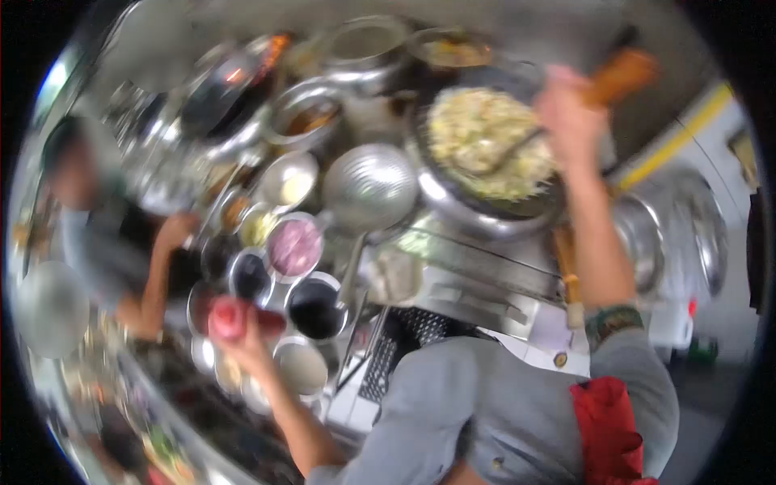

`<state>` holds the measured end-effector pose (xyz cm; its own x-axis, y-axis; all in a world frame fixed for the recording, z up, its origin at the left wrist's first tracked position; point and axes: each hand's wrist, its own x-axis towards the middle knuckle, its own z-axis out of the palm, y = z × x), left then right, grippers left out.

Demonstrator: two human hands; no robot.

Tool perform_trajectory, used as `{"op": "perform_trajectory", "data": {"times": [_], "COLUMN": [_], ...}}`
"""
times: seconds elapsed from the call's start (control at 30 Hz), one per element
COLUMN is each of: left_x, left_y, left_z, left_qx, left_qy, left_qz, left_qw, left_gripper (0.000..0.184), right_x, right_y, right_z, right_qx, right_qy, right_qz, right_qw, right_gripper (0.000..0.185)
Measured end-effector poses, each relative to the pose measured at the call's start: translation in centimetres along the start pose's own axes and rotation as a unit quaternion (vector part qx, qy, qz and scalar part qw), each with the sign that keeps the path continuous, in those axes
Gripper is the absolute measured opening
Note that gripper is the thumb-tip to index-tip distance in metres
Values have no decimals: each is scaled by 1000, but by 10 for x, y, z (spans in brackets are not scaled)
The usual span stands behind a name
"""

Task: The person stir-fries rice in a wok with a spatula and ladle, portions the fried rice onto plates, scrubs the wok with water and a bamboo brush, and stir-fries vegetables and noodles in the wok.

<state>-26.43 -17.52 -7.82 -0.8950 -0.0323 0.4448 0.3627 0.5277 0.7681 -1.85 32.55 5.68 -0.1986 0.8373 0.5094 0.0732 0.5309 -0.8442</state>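
At the upper right, my right hand point(570, 117) is closed round a utensil with a wooden handle point(622, 77); its metal end reaches into the rice-like food point(485, 141) in a large dark wok point(537, 202). My left hand point(246, 339), lower left, is wrapped round a red bottle or container point(229, 318), blurred by motion. The red item is over the group of small round pots, close to a pot of dark liquid point(318, 307) and a bowl of pinkish-purple food point(295, 246). A perforated metal strainer point(370, 186) lies left of the wok.
A co-worker point(105, 234) stands at the left, one arm reaching toward the counter. Large metal pots point(368, 40) line the back. Another wok point(222, 105) stands at the upper left with orange flame near it. Metal bowls point(638, 242) are at the right.
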Motion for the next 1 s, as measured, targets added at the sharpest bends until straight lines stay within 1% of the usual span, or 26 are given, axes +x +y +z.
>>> {"op": "perform_trajectory", "data": {"times": [0.07, 0.1, 0.13, 0.17, 0.23, 0.27, 0.3, 0.33, 0.37, 0.4, 0.43, 0.47, 0.5, 0.53, 0.57, 0.6, 0.63, 0.67, 0.73, 0.77, 0.8, 0.83, 0.9, 0.93, 0.97, 1.0], "left_x": [-6, -10, -11, -14, -21, -25, -30, -34, -35, -36, -45, -64, -89, -98, -105, -122, -138, -146, -155, -153, -150, -144, -147, -148, -154, -166], "left_y": [-21, -33, -43, -48, -65, -69, -67, -47, -41, -4, 45, 87, 120, 169, 210, 223, 235, 230, 217, 223, 236, 255, 281, 287, 278, 256], "left_z": [12, 14, 21, 27, 34, 33, 36, 35, 36, 44, 60, 86, 113, 128, 151, 187, 217, 249, 241, 248, 222, 192, 180, 182, 192, 210], "left_qx": [-8, 37, 64, 51, 47, 63, 77, 133, 206, 178, 151, 13, -73, -69, -61, -130, -108, -103, -82, -79, -134, -148, -161, -122, -114, -107], "left_qy": [4, 8, 23, 27, 16, 29, 42, 99, 168, 130, 87, -18, -149, -283, -350, -359, -374, -443, -475, -477, -448, -470, -438, -465, -454, -446], "left_qz": [16, 9, 5, -23, -22, -19, -14, 20, 90, 158, 224, 233, 201, 292, 372, 409, 446, 462, 458, 463, 453, 416, 420, 399, 405, 410], "left_qw": [1000, 999, 998, 998, 998, 997, 996, 986, 960, 963, 959, 972, 965, 911, 858, 828, 806, 761, 747, 743, 759, 764, 778, 781, 785, 789], "left_gripper": [74, 75, 74, 75, 76, 78, 80, 85, 89, 87, 86, 80, 78, 80, 73, 72, 55, 38, 31, 28, 21, 19, 17, 16, 16, 16], "right_x": [28, 49, 71, 73, 64, 59, 50, 41, 35, 53, 49, 61, 76, 77, 74, 67, 58, 68, 109, 126, 142, 156, 154, 149, 137, 114], "right_y": [20, 18, 19, 0, -49, -44, -27, 7, 39, 68, 59, 29, 3, -6, 9, 36, 55, 49, 42, 29, 18, 15, 18, 15, 11, -5], "right_z": [36, 36, 39, 26, 3, -17, -18, -14, -14, -19, -33, -41, -45, -56, -62, -52, -40, -36, -41, -54, -65, -74, -74, -66, -53, -42], "right_qx": [-15, -26, 7, 17, 39, 45, 69, 93, 115, 104, 120, 141, 167, 161, 195, 206, 216, 260, 225, 215, 207, 209, 213, 204, 203, 142], "right_qy": [-16, -91, -102, -79, -45, -45, -20, 6, 31, 37, 53, 65, 72, 72, 80, 54, 27, 39, 64, 69, 74, 56, 12, 20, 56, 73], "right_qz": [-77, -73, -48, -36, -8, 9, -10, -33, -55, -46, -9, 16, 36, 31, 23, 10, -1, 53, 97, 141, 184, 199, 253, 248, 197, 181], "right_qw": [997, 993, 994, 996, 998, 998, 997, 995, 991, 993, 991, 988, 983, 984, 977, 977, 976, 963, 967, 964, 958, 956, 944, 947, 958, 970], "right_gripper": [28, 35, 40, 38, 36, 33, 34, 34, 35, 36, 35, 35, 34, 37, 37, 36, 34, 29, 28, 28, 27, 25, 25, 20, 24, 27]}}
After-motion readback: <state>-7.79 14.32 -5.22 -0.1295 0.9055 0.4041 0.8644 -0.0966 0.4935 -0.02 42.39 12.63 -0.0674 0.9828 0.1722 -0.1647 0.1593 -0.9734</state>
